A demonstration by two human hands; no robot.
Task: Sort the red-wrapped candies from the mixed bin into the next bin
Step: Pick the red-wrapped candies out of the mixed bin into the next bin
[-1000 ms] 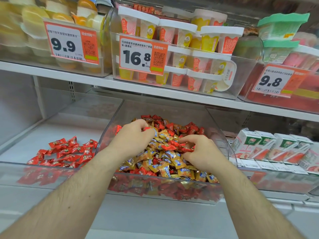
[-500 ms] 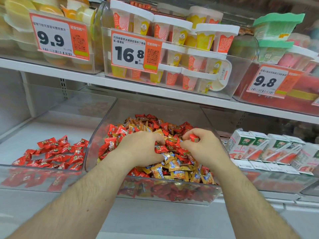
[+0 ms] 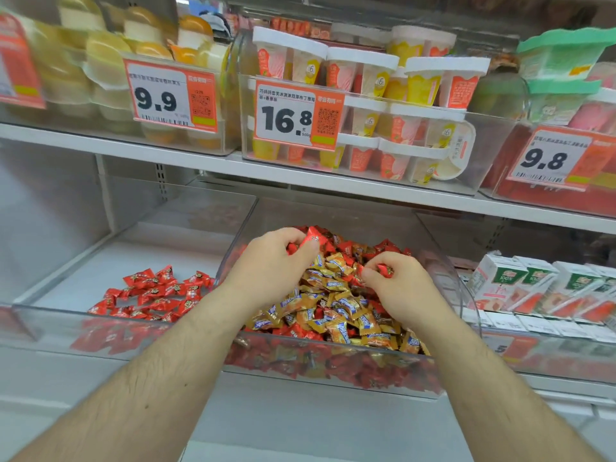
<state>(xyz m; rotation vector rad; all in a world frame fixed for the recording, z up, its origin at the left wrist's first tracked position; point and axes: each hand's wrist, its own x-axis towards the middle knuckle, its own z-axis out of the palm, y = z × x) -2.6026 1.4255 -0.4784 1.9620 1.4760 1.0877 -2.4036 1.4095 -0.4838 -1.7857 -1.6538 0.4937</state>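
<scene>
Hands over the mixed bin (image 3: 443,271), a clear tub heaped with red and gold wrapped candies. Left hand (image 3: 270,268), at the rear left of the heap, has its grip curled round a red-wrapped candy (image 3: 311,236) lifted just above the pile. Right hand (image 3: 400,288), right of the heap's centre, pinches a second red candy (image 3: 385,271) between thumb and fingertips. Left of the mixed bin, touching its wall, the next bin (image 3: 110,238) holds sorted red candies (image 3: 156,291) scattered on its floor
</scene>
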